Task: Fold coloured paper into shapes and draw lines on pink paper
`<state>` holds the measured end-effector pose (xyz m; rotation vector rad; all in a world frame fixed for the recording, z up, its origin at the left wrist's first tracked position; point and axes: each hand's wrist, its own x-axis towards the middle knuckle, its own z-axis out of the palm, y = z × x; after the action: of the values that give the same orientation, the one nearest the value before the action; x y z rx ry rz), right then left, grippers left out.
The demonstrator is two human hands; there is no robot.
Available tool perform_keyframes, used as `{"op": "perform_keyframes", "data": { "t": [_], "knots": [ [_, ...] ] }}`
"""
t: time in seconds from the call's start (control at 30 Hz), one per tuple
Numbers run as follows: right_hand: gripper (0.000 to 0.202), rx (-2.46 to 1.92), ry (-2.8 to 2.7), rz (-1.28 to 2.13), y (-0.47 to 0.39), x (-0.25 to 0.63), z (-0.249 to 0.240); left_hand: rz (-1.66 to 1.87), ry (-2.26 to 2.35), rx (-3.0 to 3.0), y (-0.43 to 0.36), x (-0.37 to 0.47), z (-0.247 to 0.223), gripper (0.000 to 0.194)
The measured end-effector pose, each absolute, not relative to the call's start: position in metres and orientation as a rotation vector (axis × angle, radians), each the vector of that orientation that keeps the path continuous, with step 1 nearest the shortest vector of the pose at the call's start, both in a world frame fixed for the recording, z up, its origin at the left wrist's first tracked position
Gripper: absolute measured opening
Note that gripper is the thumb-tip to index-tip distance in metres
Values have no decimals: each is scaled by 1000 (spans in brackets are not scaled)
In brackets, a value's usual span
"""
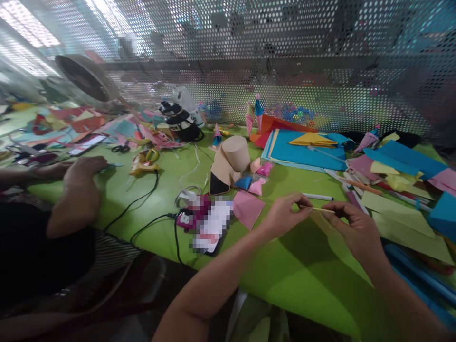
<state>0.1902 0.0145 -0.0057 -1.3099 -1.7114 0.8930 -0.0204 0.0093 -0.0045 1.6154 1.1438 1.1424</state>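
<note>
So, left hand and right hand fingertips pinch the yellow paper, right of the beige roll. Probably light, easily creased; I'd hold the 2 ends gently.

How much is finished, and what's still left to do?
The two little cone figures near the mesh wall look done. The left hand and right hand pinch a thin yellow paper, which looks unfinished. The pink square and blue sheets lie flat, perhaps still unused. I can't tell how many more are needed.
</note>
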Motion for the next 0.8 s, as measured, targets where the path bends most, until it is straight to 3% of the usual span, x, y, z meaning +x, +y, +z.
{"op": "perform_keyframes", "data": {
  "t": [0.8],
  "knots": [
    [18,-1367,-1674,898,15,193,-7,1144,1140,1607,11,-23,-6,11]
  ]
}}
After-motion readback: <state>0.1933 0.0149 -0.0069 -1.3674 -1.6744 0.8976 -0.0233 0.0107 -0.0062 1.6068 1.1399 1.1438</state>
